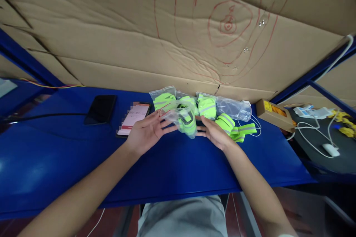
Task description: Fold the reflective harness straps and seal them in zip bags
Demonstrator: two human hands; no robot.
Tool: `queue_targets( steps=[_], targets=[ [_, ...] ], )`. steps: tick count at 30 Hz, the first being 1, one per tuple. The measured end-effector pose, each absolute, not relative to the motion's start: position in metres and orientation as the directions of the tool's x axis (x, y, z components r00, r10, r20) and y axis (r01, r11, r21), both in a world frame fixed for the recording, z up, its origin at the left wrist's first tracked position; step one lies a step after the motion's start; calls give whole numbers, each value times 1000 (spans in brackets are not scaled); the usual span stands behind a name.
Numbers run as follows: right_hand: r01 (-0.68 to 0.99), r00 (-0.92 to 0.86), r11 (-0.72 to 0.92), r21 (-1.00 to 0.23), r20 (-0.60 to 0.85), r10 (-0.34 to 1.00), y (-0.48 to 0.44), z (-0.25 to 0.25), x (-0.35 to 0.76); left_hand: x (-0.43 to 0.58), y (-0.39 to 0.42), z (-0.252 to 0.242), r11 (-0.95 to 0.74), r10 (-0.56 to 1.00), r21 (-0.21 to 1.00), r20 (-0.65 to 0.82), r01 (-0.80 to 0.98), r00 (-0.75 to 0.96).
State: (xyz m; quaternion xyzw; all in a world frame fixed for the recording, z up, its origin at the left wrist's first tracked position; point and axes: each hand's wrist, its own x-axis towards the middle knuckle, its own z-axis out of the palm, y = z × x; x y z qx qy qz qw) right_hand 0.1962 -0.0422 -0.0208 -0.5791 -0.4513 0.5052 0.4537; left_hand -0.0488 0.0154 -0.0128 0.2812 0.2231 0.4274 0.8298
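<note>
One bag (188, 125) between left hand (146, 132) and right hand (215, 133), one lit phone (135, 117)

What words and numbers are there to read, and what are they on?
"03" "22": on the phone; the digits before them and its other writing are too blurred.
Yellow label on the box: too small to read.
Red marks on the cardboard wall: rings and squiggles; I can't tell if any are numbers.

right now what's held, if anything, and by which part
Clear bag of green strap, by its upper left edge in the left hand; the right hand is at its right side, grip unclear.
</note>
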Motion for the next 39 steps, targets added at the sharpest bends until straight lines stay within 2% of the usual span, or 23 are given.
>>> queue_targets(
  steps=[4,7,11,16,18,20,23,24,28,31,35,38,39],
  targets=[
    [-186,-21,-319,-930,-320,947,-43,-14,193,-47,12,-14,527,817,593,-158,-609,554],
    [-176,-19,-313,-933,-315,949,-46,-17,188,-44,9,-17,552,806,556,-163,-622,569],
    [-71,22,-155,-985,-157,987,-52,-13,194,-45,8,-20,551,814,555,-192,-623,548],
    [30,255,120,-992,124,959,-58,35,224,-43,7,-16,517,822,585,-138,-625,552],
    [255,259,245,-935,310,915,-61,57,228,-40,7,-17,497,825,615,-118,-612,552],
    [479,206,326,-815,465,861,-62,74,227,-38,6,-20,461,841,658,-109,-595,530],
    [580,292,418,-700,657,695,-58,93,228,-35,3,-27,422,837,721,-77,-550,541],
    [576,327,433,-693,681,655,-55,99,231,-34,2,-28,412,829,743,-65,-527,556],
    [607,305,397,-689,663,683,-49,116,254,-32,-6,-29,307,810,862,-14,-403,587],
    [657,383,445,-609,778,499,-51,125,273,-30,-12,-29,224,784,925,17,-307,620],
    [719,316,364,-592,745,588,-53,129,295,-27,-14,-40,110,738,979,35,-170,674],
    [738,376,410,-536,831,411,-53,128,307,-24,-16,-51,-84,693,994,112,-75,712],
    [736,374,414,-536,831,412,-53,127,308,-23,-18,-54,-156,677,986,146,-54,721]
  ],
)
